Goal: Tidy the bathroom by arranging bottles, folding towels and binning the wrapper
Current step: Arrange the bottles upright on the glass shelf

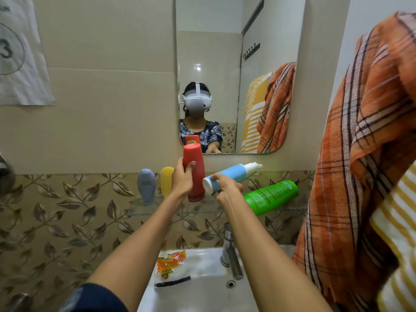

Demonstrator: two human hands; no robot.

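My left hand (182, 179) grips a tall red bottle (195, 176), upright with its lower end at the glass shelf (139, 210). My right hand (226, 188) holds a blue and white pump bottle (234, 174) tilted, nozzle pointing up and right. A grey bottle (146, 185) and a yellow bottle (166, 180) stand on the shelf, left of the red one. On the shelf's right end a green bottle (271, 196) lies on its side. An orange scrub-pad wrapper (170, 262) rests on the sink rim (202, 255). An orange checked towel (360, 154) hangs at the right over a yellow striped towel (396, 233).
A chrome tap (229, 251) rises behind the basin under my right forearm. A dark strip (172, 282) lies by the wrapper. The mirror (236, 75) hangs above the shelf. A paper sheet (20, 52) is stuck on the wall at the upper left.
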